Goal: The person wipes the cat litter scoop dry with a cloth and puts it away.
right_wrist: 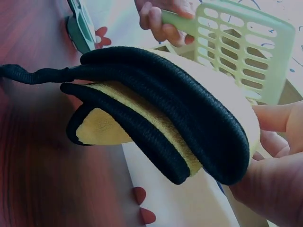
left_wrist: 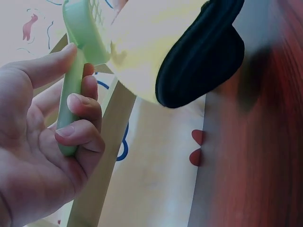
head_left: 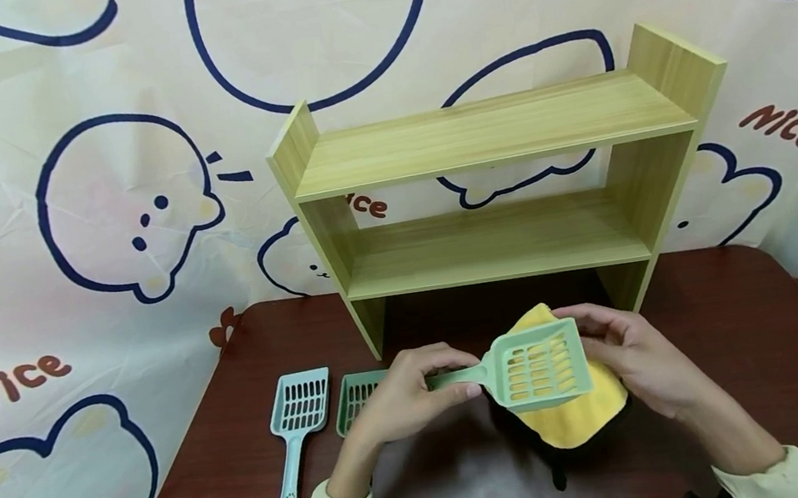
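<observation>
looks like smooth plastic in the light green slotted scoop [head_left: 500, 372], with a soft sheen; seems the same in the blue scoop [head_left: 293, 433] and the darker green scoop [head_left: 354, 391]. reads as soft, matt cloth on the yellow piece [head_left: 573, 424], with ribbed black edging [right_wrist: 189, 104] (slightly fuzzy up close). shows pale, smooth wood grain on the shelf [head_left: 496, 240], dark red and faintly glossy on the worktop [head_left: 744, 338]. looks thin and creased at the wall covering [head_left: 155, 348], too unclear to call cloth or plastic.

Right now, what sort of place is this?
Probably a staged indoor tabletop setup: a creased cartoon-bear backdrop rises behind a reddish-brown wood-grain table bearing a pale wood-grain shelf unit.
</observation>
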Tool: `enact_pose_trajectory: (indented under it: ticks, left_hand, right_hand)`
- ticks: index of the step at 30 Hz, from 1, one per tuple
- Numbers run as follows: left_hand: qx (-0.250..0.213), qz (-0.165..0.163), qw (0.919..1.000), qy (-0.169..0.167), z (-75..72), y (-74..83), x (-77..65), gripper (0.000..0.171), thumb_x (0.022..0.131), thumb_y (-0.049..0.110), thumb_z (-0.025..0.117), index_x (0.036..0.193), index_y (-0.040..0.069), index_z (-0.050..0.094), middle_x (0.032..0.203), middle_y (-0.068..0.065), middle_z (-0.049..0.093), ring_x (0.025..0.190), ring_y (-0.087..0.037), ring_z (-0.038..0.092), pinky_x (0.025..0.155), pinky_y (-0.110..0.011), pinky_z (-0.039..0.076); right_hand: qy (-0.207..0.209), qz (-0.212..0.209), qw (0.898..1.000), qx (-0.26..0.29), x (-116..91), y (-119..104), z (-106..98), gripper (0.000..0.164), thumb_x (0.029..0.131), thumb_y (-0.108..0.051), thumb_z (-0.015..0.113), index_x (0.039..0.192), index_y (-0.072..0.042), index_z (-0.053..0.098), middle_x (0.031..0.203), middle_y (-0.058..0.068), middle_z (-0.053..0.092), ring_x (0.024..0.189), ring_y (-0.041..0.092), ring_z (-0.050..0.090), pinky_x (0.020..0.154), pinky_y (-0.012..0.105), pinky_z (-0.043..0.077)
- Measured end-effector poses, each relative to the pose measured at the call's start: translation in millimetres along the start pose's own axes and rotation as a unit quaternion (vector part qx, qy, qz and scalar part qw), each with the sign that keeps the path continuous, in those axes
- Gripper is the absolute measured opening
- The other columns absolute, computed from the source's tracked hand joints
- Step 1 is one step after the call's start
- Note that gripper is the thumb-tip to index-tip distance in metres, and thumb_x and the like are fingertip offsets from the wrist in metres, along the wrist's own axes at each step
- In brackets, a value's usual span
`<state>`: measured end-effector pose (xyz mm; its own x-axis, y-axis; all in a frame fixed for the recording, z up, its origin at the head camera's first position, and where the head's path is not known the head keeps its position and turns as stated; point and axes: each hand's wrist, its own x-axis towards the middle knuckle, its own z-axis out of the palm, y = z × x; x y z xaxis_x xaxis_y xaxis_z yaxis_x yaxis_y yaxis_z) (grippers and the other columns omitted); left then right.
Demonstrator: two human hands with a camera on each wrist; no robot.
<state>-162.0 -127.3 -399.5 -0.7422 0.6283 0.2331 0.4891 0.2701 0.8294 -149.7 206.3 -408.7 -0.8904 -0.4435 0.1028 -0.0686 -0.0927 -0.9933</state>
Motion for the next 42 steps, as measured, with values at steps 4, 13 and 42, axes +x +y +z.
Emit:
enact_pose_trajectory:
  ticks: [4, 13, 42]
  left_hand:
    - [-0.014, 0.001, 0.9999, -0.004, 4.9, -0.1, 4.5, 0.024, 0.101, 0.021, 0.077, 0.123, 0.013, 0.078, 0.11, -0.004, 0.078, 0.094, -0.006, 0.066, 0.085, -0.025, 0.056]
    - [-0.022, 0.002, 0.9998, 0.002, 7.7, 0.6, 4.6, 0.023, 0.1, 0.018, 0.078, 0.122, 0.012, 0.078, 0.109, -0.005, 0.078, 0.093, -0.006, 0.067, 0.084, -0.026, 0.057]
    - [0.026, -0.017, 0.9995, 0.009, -7.4, -3.4, -6.7, 0.023, 0.099, 0.023, 0.079, 0.121, 0.017, 0.08, 0.111, 0.002, 0.079, 0.097, -0.007, 0.068, 0.089, -0.028, 0.055]
  right_hand:
    - [-0.011, 0.002, 1.0, 0.005, 1, 3, 3, 0.038, 0.112, -0.006, 0.054, 0.148, -0.016, 0.059, 0.125, -0.001, 0.075, 0.098, 0.022, 0.08, 0.078, 0.038, 0.066]
    - [-0.005, 0.003, 1.0, 0.008, 0, 2, 3, 0.038, 0.112, -0.006, 0.054, 0.148, -0.017, 0.06, 0.124, 0.0, 0.074, 0.098, 0.023, 0.08, 0.078, 0.038, 0.066]
    - [0.015, -0.016, 1.0, 0.008, -8, -12, -14, 0.039, 0.111, -0.001, 0.053, 0.149, -0.01, 0.059, 0.124, 0.001, 0.07, 0.101, 0.015, 0.077, 0.077, 0.035, 0.065]
